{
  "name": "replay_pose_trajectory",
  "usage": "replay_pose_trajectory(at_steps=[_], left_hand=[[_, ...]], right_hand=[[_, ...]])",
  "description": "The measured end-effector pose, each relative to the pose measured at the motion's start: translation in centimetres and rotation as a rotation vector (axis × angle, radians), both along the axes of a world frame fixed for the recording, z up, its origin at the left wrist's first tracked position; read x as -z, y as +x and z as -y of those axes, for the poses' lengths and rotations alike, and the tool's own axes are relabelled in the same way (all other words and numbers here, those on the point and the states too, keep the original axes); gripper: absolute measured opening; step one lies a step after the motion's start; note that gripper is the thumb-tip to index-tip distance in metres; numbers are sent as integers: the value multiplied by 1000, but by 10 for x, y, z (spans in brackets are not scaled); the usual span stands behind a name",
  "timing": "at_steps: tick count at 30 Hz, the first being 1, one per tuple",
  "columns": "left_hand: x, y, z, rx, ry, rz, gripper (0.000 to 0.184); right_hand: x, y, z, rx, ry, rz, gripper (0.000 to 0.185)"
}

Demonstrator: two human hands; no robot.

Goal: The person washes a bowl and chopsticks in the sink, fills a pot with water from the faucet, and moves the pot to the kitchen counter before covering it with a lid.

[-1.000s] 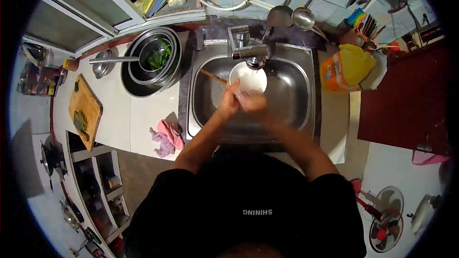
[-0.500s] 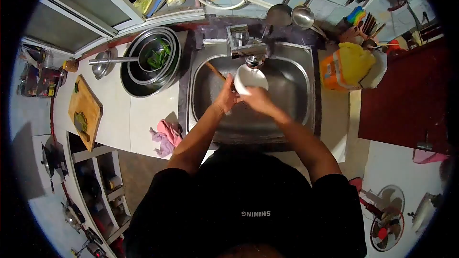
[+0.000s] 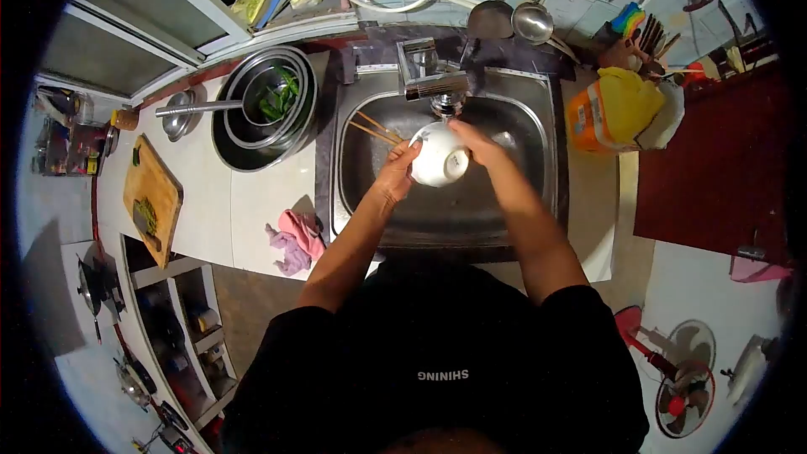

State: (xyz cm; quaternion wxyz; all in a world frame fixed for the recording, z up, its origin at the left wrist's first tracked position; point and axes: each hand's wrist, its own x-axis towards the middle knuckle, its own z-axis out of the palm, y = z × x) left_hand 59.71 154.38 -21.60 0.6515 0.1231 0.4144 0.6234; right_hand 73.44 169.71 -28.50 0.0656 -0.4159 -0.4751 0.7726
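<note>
A white bowl (image 3: 435, 170) is tilted over the sink (image 3: 380, 235) just below the faucet (image 3: 435, 86), its outer side and foot ring facing me. My left hand (image 3: 398, 173) grips the bowl's left edge. On the upper right of the rim my right hand (image 3: 477, 145) is closed, with its fingertips partly hidden by the bowl. Two thin wooden chopsticks (image 3: 376, 129) stick out to the upper left from beside my left fingers. Whether that hand grips them too I cannot tell.
Left of the sink stand nested metal basins (image 3: 223, 130) with a long-handled pot of green vegetables (image 3: 279, 101). A cutting board (image 3: 164, 185) and pink cloths (image 3: 296, 240) lie on the counter. An orange-and-yellow bag (image 3: 593, 122) stands right; a ladle (image 3: 533, 23) hangs behind.
The bowl has turned over, from its inside showing to its underside showing, and come slightly nearer me. My right hand has moved up to the rim. A second chopstick now shows.
</note>
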Motion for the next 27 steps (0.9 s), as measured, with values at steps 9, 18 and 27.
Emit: replay_pose_trajectory(at_steps=[9, 18, 27], left_hand=[[31, -6, -13, -217, -101, 57, 9], [-6, 11, -5, -71, -78, 115, 10], [40, -13, -44, -550, -316, 537, 22]], right_hand=[[-67, -50, 81, 150, 1594, 219, 35], [58, -28, -35, -279, 831, 570, 39], [-88, -28, 96, 44, 1702, 190, 38]])
